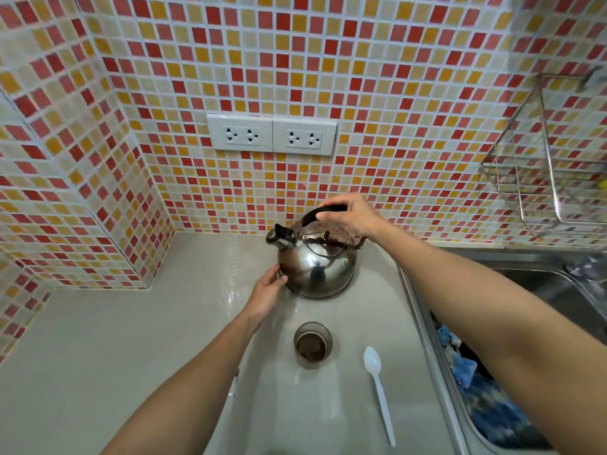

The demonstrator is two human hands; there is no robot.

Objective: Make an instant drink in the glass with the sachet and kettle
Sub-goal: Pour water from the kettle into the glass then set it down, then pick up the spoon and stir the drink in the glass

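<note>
The steel kettle (317, 264) stands on the pale bench (131, 339) at centre frame, close to the tiled wall (361, 77), spout (279, 237) pointing toward the left of the frame; the right hand (351, 216) is clenched round its black top handle (323, 213); the left hand (267, 290) lies against the lower left side of the kettle body, fingers extended and touching the metal, its grip not closed on anything. The glass (312, 344) stands upright on the bench below the kettle, apart from it, with dark brown powder in its bottom; a white plastic spoon (379, 392) lies flat just to its right, bowl toward the wall. A steel sink (525, 323) occupies the right of the frame; a wire rack (538, 169) hangs at upper right; two double sockets (272, 134) sit on the wall above the kettle. The sachet is not identifiable.
</note>
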